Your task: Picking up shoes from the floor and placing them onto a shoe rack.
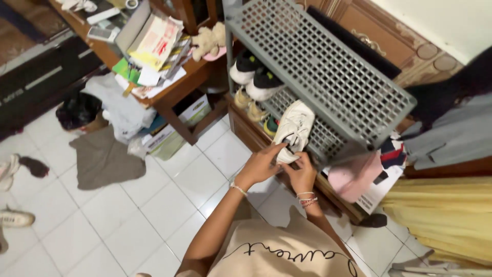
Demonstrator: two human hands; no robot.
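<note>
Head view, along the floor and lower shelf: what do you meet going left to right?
Black bag → grey cloth → left hand → white sneaker → right hand → pink cap → yellow fabric.

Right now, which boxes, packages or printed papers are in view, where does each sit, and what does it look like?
Open cardboard box: on the wooden desk, upper left, grey flap raised.
Printed sheet: leaning in that box, pale with red marks.
White carton: under the desk, on the floor.
Printed card: lower shelf of the grey rack, white, red and dark blue.
</note>
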